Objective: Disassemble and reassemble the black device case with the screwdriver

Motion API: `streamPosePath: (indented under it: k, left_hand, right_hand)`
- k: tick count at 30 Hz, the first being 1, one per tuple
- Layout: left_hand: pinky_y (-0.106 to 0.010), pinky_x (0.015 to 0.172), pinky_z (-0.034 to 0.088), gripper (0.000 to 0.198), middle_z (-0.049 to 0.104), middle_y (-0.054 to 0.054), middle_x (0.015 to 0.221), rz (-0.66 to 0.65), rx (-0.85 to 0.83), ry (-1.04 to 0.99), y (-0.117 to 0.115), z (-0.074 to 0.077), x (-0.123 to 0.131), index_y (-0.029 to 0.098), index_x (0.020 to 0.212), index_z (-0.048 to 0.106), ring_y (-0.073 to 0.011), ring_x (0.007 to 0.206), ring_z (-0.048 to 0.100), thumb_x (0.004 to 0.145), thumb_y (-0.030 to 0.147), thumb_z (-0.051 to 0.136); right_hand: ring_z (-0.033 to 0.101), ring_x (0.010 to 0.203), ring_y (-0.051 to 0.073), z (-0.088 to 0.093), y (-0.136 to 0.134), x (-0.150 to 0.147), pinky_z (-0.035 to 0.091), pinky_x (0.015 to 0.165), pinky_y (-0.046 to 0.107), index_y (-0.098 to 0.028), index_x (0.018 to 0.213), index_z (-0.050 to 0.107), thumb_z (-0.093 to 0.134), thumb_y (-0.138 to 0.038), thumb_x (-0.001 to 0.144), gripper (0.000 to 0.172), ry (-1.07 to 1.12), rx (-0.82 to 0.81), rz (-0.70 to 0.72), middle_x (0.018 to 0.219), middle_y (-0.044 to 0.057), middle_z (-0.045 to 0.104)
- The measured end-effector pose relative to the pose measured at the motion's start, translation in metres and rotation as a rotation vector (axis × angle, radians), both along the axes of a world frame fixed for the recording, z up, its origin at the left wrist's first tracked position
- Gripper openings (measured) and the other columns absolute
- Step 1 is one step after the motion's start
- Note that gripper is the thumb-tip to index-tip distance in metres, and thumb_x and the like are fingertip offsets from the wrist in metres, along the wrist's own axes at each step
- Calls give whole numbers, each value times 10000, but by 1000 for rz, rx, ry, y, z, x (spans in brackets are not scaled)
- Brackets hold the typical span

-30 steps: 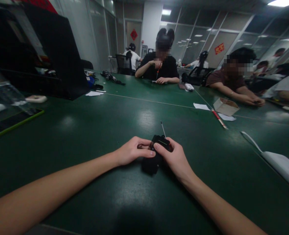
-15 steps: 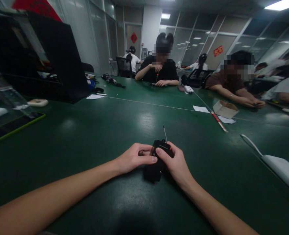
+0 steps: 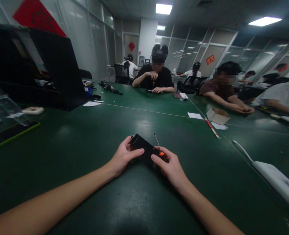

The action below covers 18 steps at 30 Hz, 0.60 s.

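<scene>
A black box-shaped device is held between both hands above the green table. My left hand grips its left end, thumb on the top face. The right end is in my right hand, whose thumb rests on the near edge. That same hand also holds a screwdriver with an orange handle, its thin metal shaft pointing up and slightly left. The fingers beneath the device are mostly hidden.
A black screen-like panel and a green-edged tray-like item stand at the left. At right lie a white device with a cable and an open box. People sit across the table.
The black device has turned from upright to lying slantwise, its upper end now to the left. My left hand has shifted left to that end. The camera view has tilted up slightly.
</scene>
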<state>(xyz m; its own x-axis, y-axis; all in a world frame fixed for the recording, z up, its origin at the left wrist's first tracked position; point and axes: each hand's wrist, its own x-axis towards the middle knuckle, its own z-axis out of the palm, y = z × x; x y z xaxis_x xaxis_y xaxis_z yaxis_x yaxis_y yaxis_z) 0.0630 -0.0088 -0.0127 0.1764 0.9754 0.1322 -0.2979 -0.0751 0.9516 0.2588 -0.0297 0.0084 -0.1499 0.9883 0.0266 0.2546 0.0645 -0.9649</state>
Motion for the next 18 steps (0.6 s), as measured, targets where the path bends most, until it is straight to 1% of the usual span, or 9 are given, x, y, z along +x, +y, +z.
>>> streamPosePath:
  k: [2,3,4,6,7,9,11,14,18]
  left_hand:
    - [-412,966,465,599,604,-121,1262,110,197,222,3,3,-6,203,1228,508,-259,1118,610,706,296,787]
    - [-420,990,443,661,573,-121,1315,170,342,393,4,5,-9,221,1283,484,-266,1169,577,700,296,788]
    - [-432,1013,419,687,562,-119,1338,181,490,571,4,8,-12,230,1314,482,-275,1203,549,701,300,784]
    - [-462,1045,373,604,601,-111,1307,66,754,853,2,12,-15,234,1265,555,-296,1216,538,716,371,766]
    - [-466,1024,381,566,643,-106,1252,13,840,937,1,14,-16,228,1246,574,-295,1170,572,741,422,739]
    - [-451,977,408,547,678,-109,1208,-43,927,1040,-2,16,-17,210,1239,585,-289,1112,616,782,496,682]
    - [-429,932,430,558,692,-112,1202,-59,960,1092,-5,17,-17,198,1261,574,-278,1076,647,817,530,631]
    - [-408,887,446,575,701,-108,1204,-77,986,1145,-5,18,-17,200,1273,570,-269,1040,676,835,571,591]
    - [-385,861,460,577,705,-99,1200,-100,1000,1192,-3,21,-19,199,1266,578,-258,1030,685,846,594,573]
  right_hand:
    - [588,700,177,1,4,5,447,638,286,-153,1101,649,702,-467,786,448,-48,38,11,805,23,642]
    - [593,722,182,2,5,7,452,665,293,-152,1086,654,710,-441,781,424,-88,64,14,819,25,648]
    - [597,738,185,3,5,8,454,684,297,-153,1075,657,717,-414,775,402,-136,90,21,828,25,652]
    - [595,739,184,4,3,6,451,689,295,-162,1052,664,715,-372,780,348,-227,134,53,816,17,651]
    - [588,723,179,5,2,4,448,673,289,-168,1036,668,707,-359,788,315,-259,156,75,799,9,646]
    - [576,701,168,6,-3,0,443,650,280,-181,1023,671,688,-337,809,266,-288,194,123,788,2,642]
    - [564,676,158,7,-8,-3,439,636,276,-190,1052,670,678,-325,822,267,-302,226,147,793,0,647]
    - [555,645,152,6,-11,-5,436,619,277,-186,1137,648,686,-337,821,353,-344,248,151,799,6,652]
    - [540,615,146,3,-10,-3,433,602,277,-170,1181,617,700,-368,811,428,-356,250,127,760,-2,631]
